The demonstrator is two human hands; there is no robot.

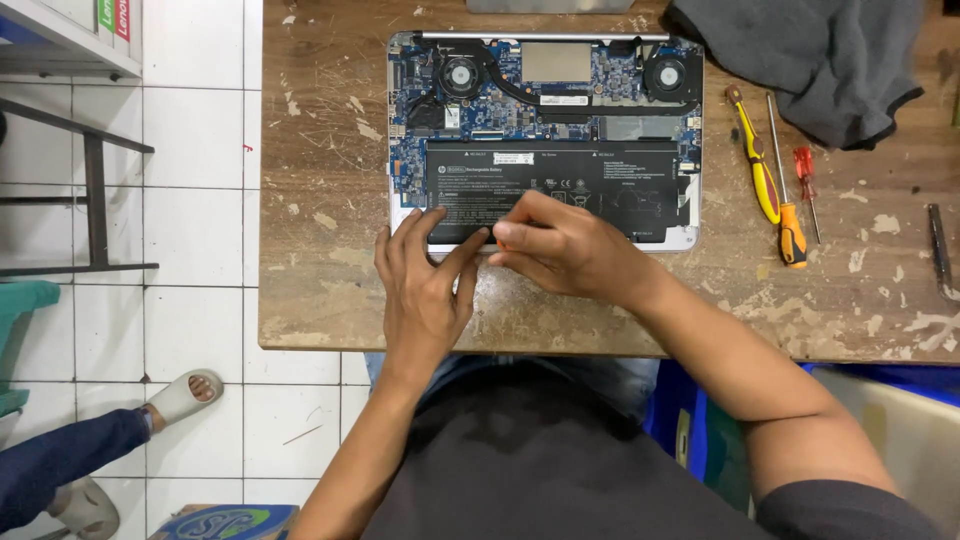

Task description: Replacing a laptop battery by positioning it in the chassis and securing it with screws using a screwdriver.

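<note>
Nearest the lens, dark shirt (560, 470) and both bare forearms reaching forward over a scuffed wooden table (320, 200). Left hand (425, 280) flat near the front edge of an opened laptop (545, 140), fingers slightly spread, fingertips resting on the lower left corner of the long black battery (560, 190), thumb angled toward the other hand. Right hand (560, 250) just beside it, touching at the thumbs, fingers curled and pressed together, pinching a small orange thing (499, 243) against the battery's front edge; too little of it showing to tell what it is. Laptop lying bottom up with its cover off, at the middle of the table's far half: blue circuit board (500, 110) across the top, two round fans (459, 76) at the upper corners, copper pipe between them, battery filling the lower half. Right of the laptop, well apart from the hands, a yellow-handled screwdriver (755, 160), a longer one with an orange handle (790, 225) just beside it, and a small red one (805, 175) next to those. Grey cloth (800, 60) bunched at the far right corner. Dark metal tool (938, 250) near the right edge, only partly in view. White tiled floor (190, 300) to the left, with another person's foot in a pale sandal (185, 395) and a blue trouser leg (60, 460).
</note>
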